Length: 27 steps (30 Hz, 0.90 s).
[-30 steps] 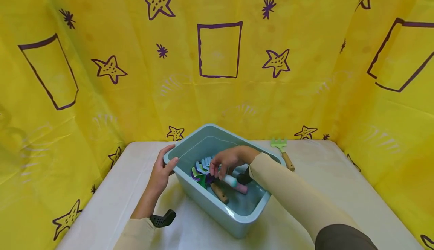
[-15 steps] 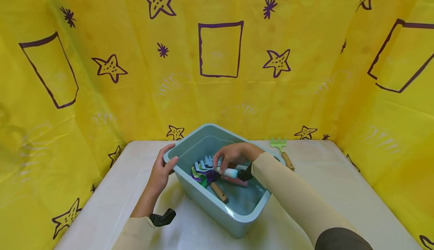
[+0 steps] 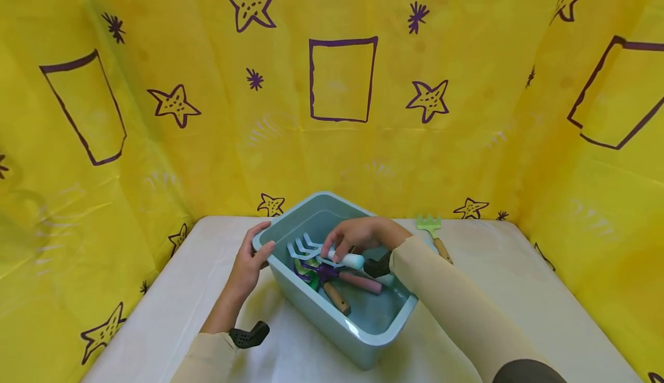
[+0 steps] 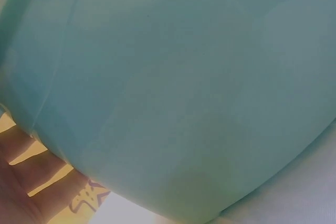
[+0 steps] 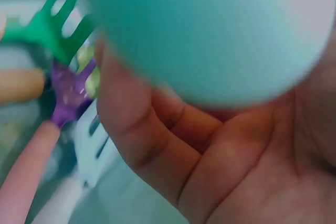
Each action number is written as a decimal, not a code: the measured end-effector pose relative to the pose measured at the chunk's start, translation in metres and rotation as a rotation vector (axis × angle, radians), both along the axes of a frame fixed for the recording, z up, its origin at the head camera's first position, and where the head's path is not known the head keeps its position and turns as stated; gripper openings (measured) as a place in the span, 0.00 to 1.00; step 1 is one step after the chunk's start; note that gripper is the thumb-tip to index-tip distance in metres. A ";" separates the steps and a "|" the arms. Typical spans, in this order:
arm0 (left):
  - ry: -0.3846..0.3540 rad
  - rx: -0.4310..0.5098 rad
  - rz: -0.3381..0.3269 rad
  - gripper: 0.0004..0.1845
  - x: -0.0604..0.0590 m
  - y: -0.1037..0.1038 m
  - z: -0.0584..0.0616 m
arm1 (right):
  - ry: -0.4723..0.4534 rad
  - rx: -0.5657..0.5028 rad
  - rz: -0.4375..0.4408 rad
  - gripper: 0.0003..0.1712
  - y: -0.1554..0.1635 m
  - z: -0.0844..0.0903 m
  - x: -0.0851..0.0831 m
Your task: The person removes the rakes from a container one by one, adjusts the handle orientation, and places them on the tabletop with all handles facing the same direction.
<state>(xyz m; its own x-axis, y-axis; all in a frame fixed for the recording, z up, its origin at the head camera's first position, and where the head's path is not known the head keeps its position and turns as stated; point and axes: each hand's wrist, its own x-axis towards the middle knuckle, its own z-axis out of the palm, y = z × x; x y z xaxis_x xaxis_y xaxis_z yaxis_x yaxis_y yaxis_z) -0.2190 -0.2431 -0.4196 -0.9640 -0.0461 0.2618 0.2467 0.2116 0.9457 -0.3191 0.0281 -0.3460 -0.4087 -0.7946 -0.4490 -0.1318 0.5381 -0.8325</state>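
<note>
Two hands in play. Right hand (image 3: 354, 237) is over the teal bin (image 3: 386, 334), its grip pinching the white handle of a pale blue toy rake (image 3: 311, 250) that sits raised at the bin's left end, tines pointing away from the wrist. Left hand (image 3: 252, 260) is on the bin's left rim, thumb hooked over the edge, fingers on the outer wall.

Risks I see:
- Rake tines hang right above the pile: a purple rake with pink handle (image 3: 344, 278), a green one (image 5: 52, 27), a wood-handled one (image 3: 336, 297). Tines look close enough to snag; a catch could drag a second tool up with it or twist the rake out of the pinch.
- Grip is fingertips only, near the handle end. The head is the long lever, so I judge it likely to rotate or droop.
- Right wrist view is mostly blocked by the handle end and palm, so I can't confirm contact quality there.
- If the left hand eases off, a snag could skid or tip the bin on the tabletop (image 3: 519, 290).
- Another green rake (image 3: 434, 234) lies outside, just beside the bin's far right side, near the sleeve; an elbow swing could knock it.
</note>
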 end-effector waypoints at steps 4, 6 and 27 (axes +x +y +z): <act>-0.001 -0.005 0.004 0.28 0.001 0.001 -0.002 | 0.045 -0.059 0.003 0.13 0.006 0.008 0.003; 0.001 -0.005 0.012 0.27 0.002 0.001 -0.002 | 0.067 -0.094 0.006 0.14 0.009 0.013 0.004; 0.006 -0.023 0.004 0.28 0.001 -0.001 -0.002 | 0.222 -0.263 -0.203 0.19 0.062 0.049 0.006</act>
<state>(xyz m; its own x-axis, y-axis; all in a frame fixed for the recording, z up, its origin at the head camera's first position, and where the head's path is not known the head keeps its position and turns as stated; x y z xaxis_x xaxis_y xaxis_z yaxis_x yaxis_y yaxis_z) -0.2181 -0.2438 -0.4214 -0.9622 -0.0440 0.2688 0.2517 0.2339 0.9391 -0.3135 0.0900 -0.2967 -0.6336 -0.7637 -0.1238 -0.2369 0.3438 -0.9086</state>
